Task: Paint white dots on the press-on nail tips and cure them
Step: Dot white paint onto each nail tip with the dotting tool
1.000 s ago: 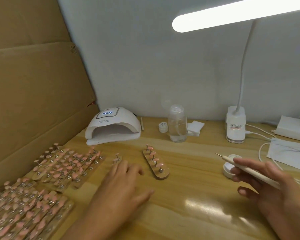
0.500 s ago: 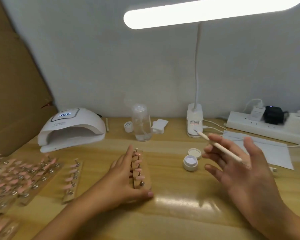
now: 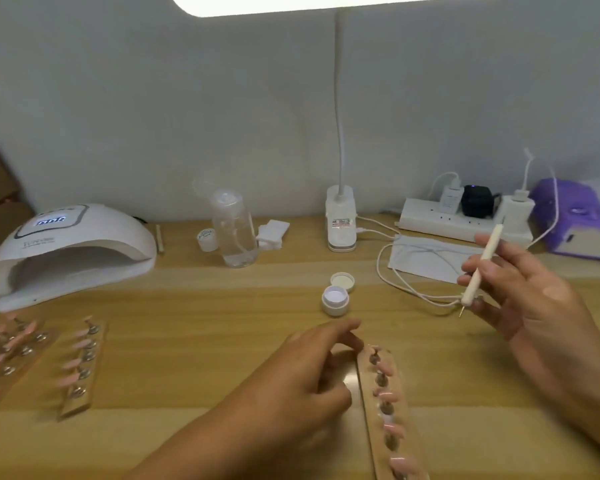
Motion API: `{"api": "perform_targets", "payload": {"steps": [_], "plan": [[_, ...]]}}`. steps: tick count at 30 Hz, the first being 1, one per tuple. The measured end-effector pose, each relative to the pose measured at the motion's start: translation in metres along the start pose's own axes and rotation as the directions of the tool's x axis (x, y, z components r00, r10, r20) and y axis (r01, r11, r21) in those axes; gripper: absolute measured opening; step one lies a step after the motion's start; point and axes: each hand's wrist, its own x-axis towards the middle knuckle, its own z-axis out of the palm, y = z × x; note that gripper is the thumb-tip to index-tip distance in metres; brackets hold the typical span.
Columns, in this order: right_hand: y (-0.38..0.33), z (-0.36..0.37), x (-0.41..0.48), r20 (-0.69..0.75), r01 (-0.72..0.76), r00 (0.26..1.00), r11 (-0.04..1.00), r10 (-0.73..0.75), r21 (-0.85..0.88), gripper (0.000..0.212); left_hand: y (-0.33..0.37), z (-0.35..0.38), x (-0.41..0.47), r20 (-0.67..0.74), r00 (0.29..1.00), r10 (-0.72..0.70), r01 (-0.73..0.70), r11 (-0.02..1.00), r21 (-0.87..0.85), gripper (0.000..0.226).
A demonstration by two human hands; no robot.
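Pink nail tips (image 3: 388,396) stand in a row on a wooden strip (image 3: 366,375) that lies lengthwise at the front of the table (image 3: 187,323), centre-right, with its near end running out of the bottom edge. Your left hand (image 3: 291,382) is just left of it. The fingers are loose and a bit spread, with the index tip at the strip's far end and the thumb tip at its left edge. Nothing is wrapped round the strip, and blur hides the exact contact. Your right hand (image 3: 534,306) is up to the right, clear of the strip. It pinches a white dotting pen (image 3: 492,244) between thumb and fingers, pen tilted, metal tip pointing down. Just beyond the strip is an open jar of white gel (image 3: 335,299), with its lid (image 3: 342,281) touching it on the far side. More strips (image 3: 80,368) of pink tips lie well apart at the left. Behind them is the white curing lamp (image 3: 70,251), mouth facing you, display lit. Along the wall stand a clear bottle (image 3: 234,233), a small white pot (image 3: 207,239), cotton pads (image 3: 272,233) and the desk lamp base (image 3: 341,220). Right of the base are a power strip (image 3: 430,218) with plugs in it, a face mask (image 3: 430,258), a white cable (image 3: 395,285) and a purple device (image 3: 579,223) at the far right.
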Motion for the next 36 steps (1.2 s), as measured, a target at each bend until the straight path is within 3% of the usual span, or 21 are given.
{"api": "perform_targets", "payload": {"steps": [6, 9, 12, 14, 16, 19, 21, 25, 29, 31, 33, 34, 36], "plan": [[0.014, 0.004, -0.005, 0.060, -0.083, 0.995, 0.996, 0.081, 0.027, 0.018, -0.007, 0.012, 0.015, -0.134, 0.989, 0.065, -0.061, 0.998, 0.035, 0.035], [0.017, 0.003, -0.008, 0.101, -0.074, 0.992, 0.997, 0.072, 0.011, 0.020, -0.010, 0.014, 0.019, -0.157, 0.985, 0.071, -0.074, 0.997, -0.012, 0.020], [0.018, 0.003, -0.007, 0.115, -0.044, 0.992, 0.999, 0.045, -0.007, 0.036, -0.009, 0.015, 0.020, -0.172, 0.983, 0.072, -0.080, 0.996, -0.045, 0.014], [0.019, 0.004, -0.006, 0.120, -0.062, 0.991, 0.998, 0.058, 0.033, 0.025, -0.007, 0.013, 0.020, -0.161, 0.985, 0.062, -0.068, 0.997, -0.034, 0.017], [0.020, 0.005, -0.006, 0.126, -0.094, 0.988, 0.993, 0.084, 0.074, 0.014, -0.005, 0.007, 0.018, -0.097, 0.993, 0.067, -0.069, 0.997, -0.019, 0.030], [0.019, 0.005, -0.007, 0.136, -0.125, 0.984, 0.988, 0.112, 0.088, 0.011, -0.009, -0.010, 0.008, 0.191, 0.979, 0.065, -0.064, 0.998, -0.008, 0.055], [0.018, 0.006, -0.007, 0.135, -0.127, 0.984, 0.987, 0.113, 0.099, 0.011, -0.008, -0.017, 0.000, 0.279, 0.957, 0.079, -0.094, 0.995, 0.042, 0.056], [0.017, 0.004, -0.003, 0.098, -0.141, 0.987, 0.978, 0.127, 0.152, 0.011, -0.006, -0.016, -0.011, 0.131, 0.981, 0.141, -0.166, 0.965, 0.204, 0.038], [0.016, 0.000, 0.001, 0.059, -0.153, 0.988, 0.966, 0.144, 0.207, 0.015, -0.016, -0.011, -0.037, -0.009, 0.997, 0.078, -0.067, 0.910, 0.409, 0.034], [0.016, -0.001, 0.002, 0.065, -0.160, 0.987, 0.966, 0.150, 0.204, 0.020, -0.013, -0.004, -0.048, 0.052, 0.999, -0.015, 0.002, 0.972, 0.235, 0.013], [0.016, -0.001, 0.002, 0.082, -0.168, 0.985, 0.964, 0.154, 0.207, 0.020, -0.006, 0.006, -0.059, 0.163, 0.985, -0.050, 0.029, 0.991, 0.134, 0.047], [0.015, 0.000, 0.001, 0.091, -0.172, 0.984, 0.963, 0.156, 0.209, 0.020, -0.003, 0.006, -0.060, 0.223, 0.974, -0.042, 0.020, 0.995, 0.099, 0.049], [0.015, 0.001, 0.000, 0.108, -0.182, 0.981, 0.960, 0.162, 0.212, 0.019, 0.007, 0.003, -0.045, 0.188, 0.982, -0.028, 0.042, 0.997, -0.069, 0.024]]}}
